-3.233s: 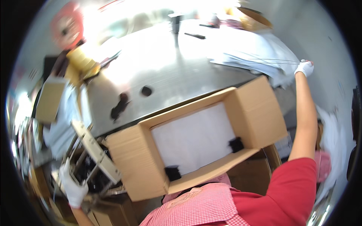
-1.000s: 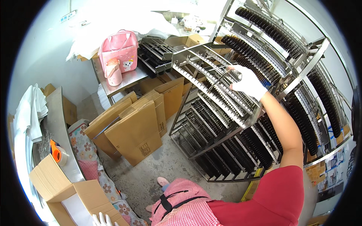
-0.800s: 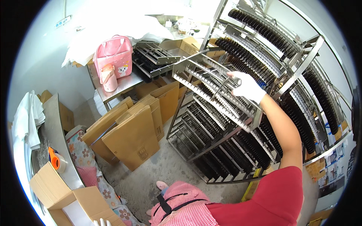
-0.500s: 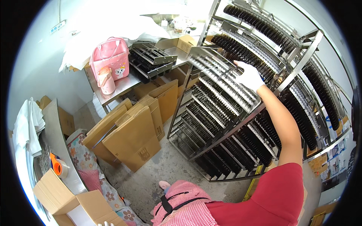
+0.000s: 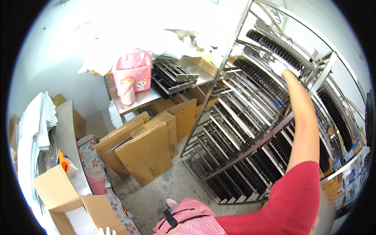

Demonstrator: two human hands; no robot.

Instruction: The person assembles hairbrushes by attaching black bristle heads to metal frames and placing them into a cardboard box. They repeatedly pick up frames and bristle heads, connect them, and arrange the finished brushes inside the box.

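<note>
My right hand (image 5: 279, 67), in a white glove, reaches high into a metal rack (image 5: 251, 124) on the right. It lies at the edge of an upper tray (image 5: 256, 58), between rows of dark bristly pieces (image 5: 276, 45). Glare and the tray edge blur its fingers, so I cannot tell whether they grip. At the lower edge, my left hand (image 5: 107, 231) shows only its gloved fingertips, stretched and slightly apart. They rest by the flap of an open cardboard box (image 5: 96, 211) with white lining (image 5: 80, 220).
A steel table holds a pink bag (image 5: 133, 70), a pink bottle (image 5: 126, 92) and stacked metal trays (image 5: 174, 76). Flattened cartons (image 5: 147, 152) lean below it. On the left, an orange tape dispenser (image 5: 63, 161) sits on a metal bench (image 5: 72, 131) beside white sheets (image 5: 35, 121).
My right hand has moved up from a lower tray to a higher level in the rack. That lower tray now lies further in among the shelves. The view has shifted slightly.
</note>
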